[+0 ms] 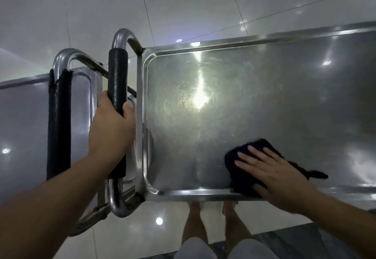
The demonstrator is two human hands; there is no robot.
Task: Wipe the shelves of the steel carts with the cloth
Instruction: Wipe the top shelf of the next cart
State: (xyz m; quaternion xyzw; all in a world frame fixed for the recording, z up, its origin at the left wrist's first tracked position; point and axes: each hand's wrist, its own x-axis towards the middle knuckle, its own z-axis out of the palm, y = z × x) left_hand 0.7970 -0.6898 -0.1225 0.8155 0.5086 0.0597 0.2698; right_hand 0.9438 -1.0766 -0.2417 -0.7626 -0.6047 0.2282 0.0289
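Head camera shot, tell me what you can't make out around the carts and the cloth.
- Right cart's top shelf: far end cut off by the right edge.
- Lower shelves: hidden under it.
- Dark cloth: partly covered by the flat right hand.
- Left cart: cut off by the left edge; left hand covers part of the handle.

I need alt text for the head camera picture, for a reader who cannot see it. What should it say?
A person's right hand presses a dark cloth flat on a steel cart's top shelf, near its front rim. The left hand grips that cart's black padded handle. A second steel cart stands just to the left.
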